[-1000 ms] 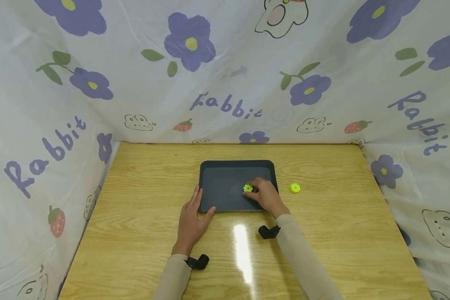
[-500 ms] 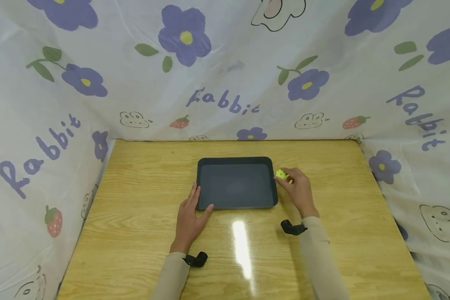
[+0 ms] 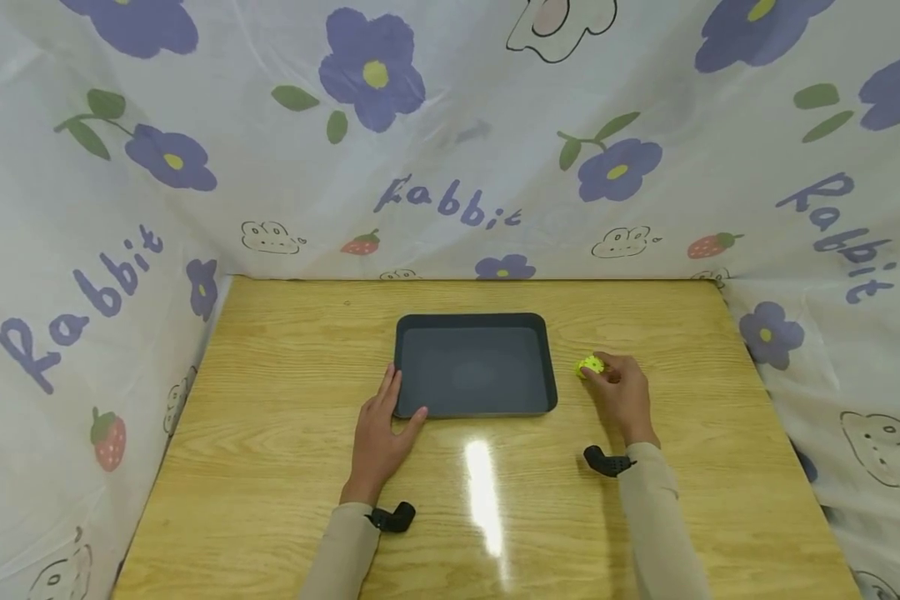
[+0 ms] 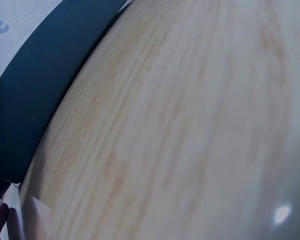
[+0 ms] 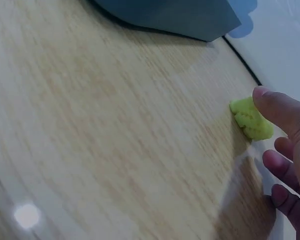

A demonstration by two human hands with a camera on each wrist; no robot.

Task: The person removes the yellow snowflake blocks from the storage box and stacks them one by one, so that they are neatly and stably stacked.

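My right hand (image 3: 625, 396) pinches a yellow-green flower-shaped disc (image 3: 594, 363) between thumb and fingers, low over the table to the right of the tray. Another bright yellow piece (image 3: 579, 368) shows just behind and left of it, mostly covered in the head view. From the right wrist, the yellow-green pieces (image 5: 252, 120) look like one notched stack beneath the thumb (image 5: 280, 110). My left hand (image 3: 378, 437) rests at the near left corner of the dark grey rectangular tray (image 3: 551, 375), its fingers straight along the left side and its thumb at the front edge.
The wooden table (image 3: 270, 433) carries the tray near its middle. Cloth walls (image 3: 450, 133) printed with flowers and lettering enclose it at the back and both sides. A black wrist camera (image 3: 607, 461) projects inward from the right wrist, and another (image 3: 393, 517) from the left.
My right hand has carried the disc from over the tray, past its right edge, to the yellow piece on the table. The left hand stays at the tray's corner.
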